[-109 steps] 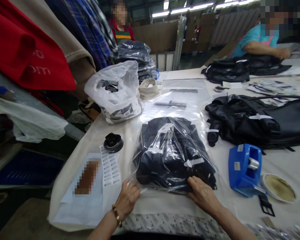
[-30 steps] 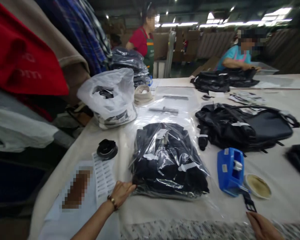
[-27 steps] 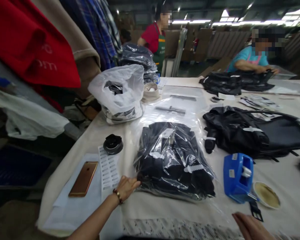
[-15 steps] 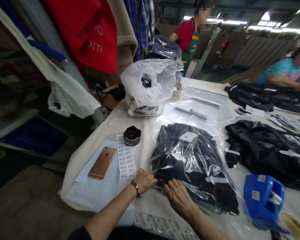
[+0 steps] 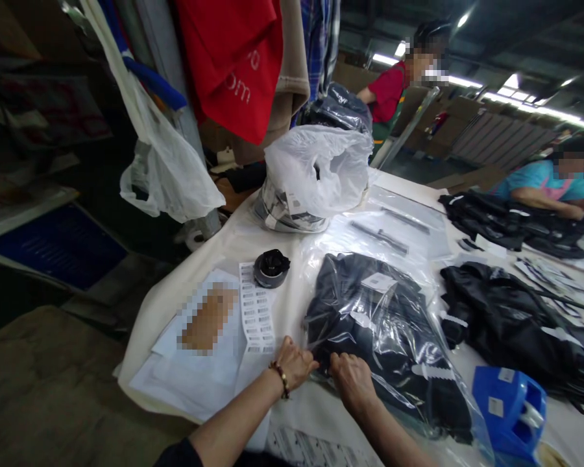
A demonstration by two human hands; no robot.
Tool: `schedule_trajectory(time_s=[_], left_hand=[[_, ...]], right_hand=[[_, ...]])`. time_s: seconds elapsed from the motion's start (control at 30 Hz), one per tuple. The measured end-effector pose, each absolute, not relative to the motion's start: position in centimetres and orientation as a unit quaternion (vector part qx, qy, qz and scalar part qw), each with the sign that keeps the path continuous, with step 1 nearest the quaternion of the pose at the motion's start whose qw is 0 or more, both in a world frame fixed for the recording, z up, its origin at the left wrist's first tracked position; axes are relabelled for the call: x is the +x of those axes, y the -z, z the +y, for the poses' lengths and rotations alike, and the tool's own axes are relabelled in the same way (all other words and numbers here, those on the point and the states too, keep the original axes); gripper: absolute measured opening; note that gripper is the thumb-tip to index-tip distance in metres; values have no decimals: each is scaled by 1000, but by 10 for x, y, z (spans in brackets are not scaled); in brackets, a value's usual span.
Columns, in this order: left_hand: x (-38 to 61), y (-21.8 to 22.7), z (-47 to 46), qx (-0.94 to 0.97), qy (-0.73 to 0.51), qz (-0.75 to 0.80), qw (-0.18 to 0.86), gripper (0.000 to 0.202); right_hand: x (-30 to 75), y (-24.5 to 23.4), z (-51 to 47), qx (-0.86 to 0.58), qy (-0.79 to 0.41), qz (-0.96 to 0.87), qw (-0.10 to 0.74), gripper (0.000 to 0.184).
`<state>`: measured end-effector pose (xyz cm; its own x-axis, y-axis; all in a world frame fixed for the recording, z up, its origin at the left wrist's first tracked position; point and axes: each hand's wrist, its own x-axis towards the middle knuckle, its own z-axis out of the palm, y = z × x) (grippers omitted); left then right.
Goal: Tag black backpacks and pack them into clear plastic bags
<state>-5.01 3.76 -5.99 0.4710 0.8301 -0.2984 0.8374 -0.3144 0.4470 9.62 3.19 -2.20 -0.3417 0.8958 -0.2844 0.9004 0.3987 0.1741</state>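
A black garment (image 5: 340,337) lies folded inside a clear plastic bag (image 5: 460,395) on the white-covered table. At the bag's near left edge, my left hand (image 5: 294,366) has its fingers curled and pinched on the plastic. My right hand (image 5: 353,383) is just to the right, its fingers bent down and closed on the same edge. Both sets of fingertips are partly hidden. A white tag (image 5: 378,282) shows on the garment through the film. Left of my hands is a sheet of barcode stickers (image 5: 257,311), with a black tape roll (image 5: 271,269) at its top.
A gold phone (image 5: 207,321) rests on white paper at left. Beyond stands a stuffed white plastic bag (image 5: 316,168). More black garments (image 5: 511,318) and a blue plastic tool (image 5: 509,408) lie at right. Two people work across the table; clothes hang at upper left.
The view has shifted, so most things sit slightly farther right. Both hands stay at the bag's near edge, and the right hand's fingers look more tightly curled.
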Motion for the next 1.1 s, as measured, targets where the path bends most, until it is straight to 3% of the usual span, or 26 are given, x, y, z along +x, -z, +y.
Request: schedule_trajectory(time_s=[0.1, 0.27, 0.4, 0.53, 0.6, 0.67, 0.8, 0.97, 1.1], left_hand=[[-51, 58, 37, 809, 9, 511, 289, 36], [-52, 57, 38, 808, 6, 513, 291, 39], [-53, 58, 41, 812, 5, 507, 287, 40], [-58, 69, 37, 814, -4, 513, 273, 33], [-61, 78, 36, 814, -88, 538, 200, 25], [-58, 85, 40, 821, -229, 520, 54, 21], [-27, 78, 65, 836, -352, 379, -181, 34], [27, 78, 86, 820, -308, 439, -200, 49], [41, 104, 90, 793, -284, 472, -260, 38]], right_hand=[[93, 18, 37, 576, -3, 799, 172, 12], [108, 10, 56, 579, 14, 802, 149, 28], [126, 3, 56, 571, 32, 812, 113, 14], [137, 9, 31, 570, -83, 817, -31, 18], [142, 27, 18, 522, -200, 819, -128, 26], [149, 50, 12, 476, -284, 814, -173, 34], [169, 78, 17, 511, -231, 805, -196, 31], [212, 34, 66, 594, -93, 756, -260, 29], [233, -4, 138, 591, -82, 759, -263, 29]])
